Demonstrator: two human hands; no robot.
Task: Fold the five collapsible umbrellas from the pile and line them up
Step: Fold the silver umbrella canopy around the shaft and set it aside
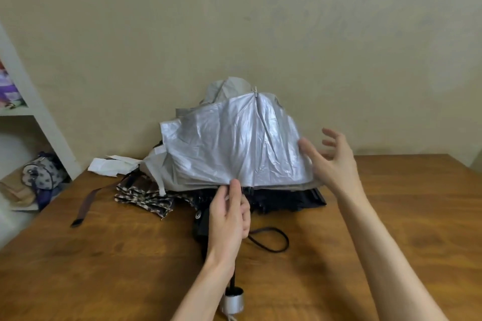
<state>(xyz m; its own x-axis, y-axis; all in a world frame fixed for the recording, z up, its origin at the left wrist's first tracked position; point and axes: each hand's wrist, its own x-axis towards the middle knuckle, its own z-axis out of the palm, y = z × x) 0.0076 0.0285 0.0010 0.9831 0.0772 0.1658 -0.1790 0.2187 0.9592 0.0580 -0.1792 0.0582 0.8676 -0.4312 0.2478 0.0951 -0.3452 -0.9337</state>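
One wooden table [391, 216] lay beneath the silver umbrella [229, 143], which was half-collapsed with its canopy raised. One black umbrella [287, 200] lay directly under the silver umbrella, and one checked umbrella [143, 197] lay at its lower left. Right hand [332, 161], fingers spread wide, was at its right edge. Left hand [229, 214] pinched its lower hem. One silver handle [234, 302] was below the hem.

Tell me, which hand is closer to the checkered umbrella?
Left. The left hand pinches the hem of the silver umbrella, just right of the checkered umbrella; the right hand is farther right, at its far edge.
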